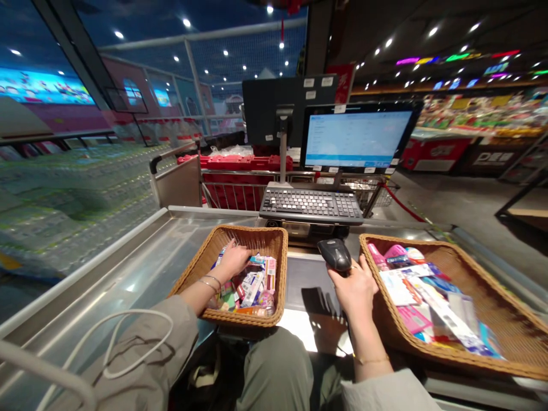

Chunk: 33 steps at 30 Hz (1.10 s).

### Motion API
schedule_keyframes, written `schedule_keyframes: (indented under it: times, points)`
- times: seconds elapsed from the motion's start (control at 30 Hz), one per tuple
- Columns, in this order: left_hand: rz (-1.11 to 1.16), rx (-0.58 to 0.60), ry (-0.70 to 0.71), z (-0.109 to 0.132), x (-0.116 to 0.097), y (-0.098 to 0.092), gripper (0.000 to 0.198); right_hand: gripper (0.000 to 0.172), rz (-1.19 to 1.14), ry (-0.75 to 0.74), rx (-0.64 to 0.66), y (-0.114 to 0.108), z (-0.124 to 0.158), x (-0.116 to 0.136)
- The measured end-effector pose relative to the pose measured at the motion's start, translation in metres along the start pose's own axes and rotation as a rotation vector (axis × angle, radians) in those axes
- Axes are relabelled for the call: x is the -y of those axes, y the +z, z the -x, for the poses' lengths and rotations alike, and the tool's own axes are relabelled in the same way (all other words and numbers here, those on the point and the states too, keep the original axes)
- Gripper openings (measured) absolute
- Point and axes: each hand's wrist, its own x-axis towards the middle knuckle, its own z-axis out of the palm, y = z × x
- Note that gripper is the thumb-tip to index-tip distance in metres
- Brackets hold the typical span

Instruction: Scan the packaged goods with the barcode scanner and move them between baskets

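Note:
My right hand point(354, 285) is wrapped round a black handheld barcode scanner point(335, 254), its head pointing up and away from me over the counter. My left hand point(234, 261) reaches down into the left wicker basket point(280, 274), with its fingers apart over a heap of small packaged goods point(252, 285). Its fingertips are partly hidden, and I see nothing held in it. Among the goods are slim boxes, a pink-and-white packet point(270, 274) and a small clear bottle point(263, 310). A second wicker basket point(432, 245) stands beside my right hand, holding several boxes and pink packages point(413, 318).
A black keyboard point(311, 204) and a lit checkout screen point(355, 137) stand beyond the baskets, on the metal counter point(128, 257). Behind them are a shopping cart point(231, 191) and red crates point(246, 162). A white cable point(115, 319) loops over my left sleeve.

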Motion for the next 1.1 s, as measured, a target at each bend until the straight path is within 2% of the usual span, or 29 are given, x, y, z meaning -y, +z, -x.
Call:
schedule_keyframes:
  times: [0.07, 0.23, 0.37, 0.7, 0.97, 1.1]
  points:
    - [0.021, -0.069, 0.017, -0.001, -0.002, -0.007, 0.018, 0.043, 0.004, -0.015, -0.004, 0.002, 0.000, -0.002]
    - [0.102, -0.343, 0.026, -0.004, -0.009, -0.018, 0.020, 0.040, -0.002, -0.033, -0.010, 0.004, -0.001, -0.004]
    - [0.121, -0.468, 0.010, -0.006, -0.018, -0.022, 0.022, 0.037, -0.009, -0.030, -0.015, 0.001, 0.000, -0.004]
    - [0.134, -0.681, -0.017, -0.018, -0.043, -0.041, 0.022, 0.037, -0.021, -0.110, -0.054, 0.002, 0.002, -0.010]
    - [0.206, -0.750, 0.011, -0.034, -0.071, -0.056, 0.021, 0.039, -0.020, -0.093, -0.070, -0.005, 0.003, -0.004]
    - [0.232, -0.781, 0.035, -0.044, -0.086, -0.061, 0.018, 0.031, -0.017, -0.135, -0.082, -0.008, 0.005, -0.003]
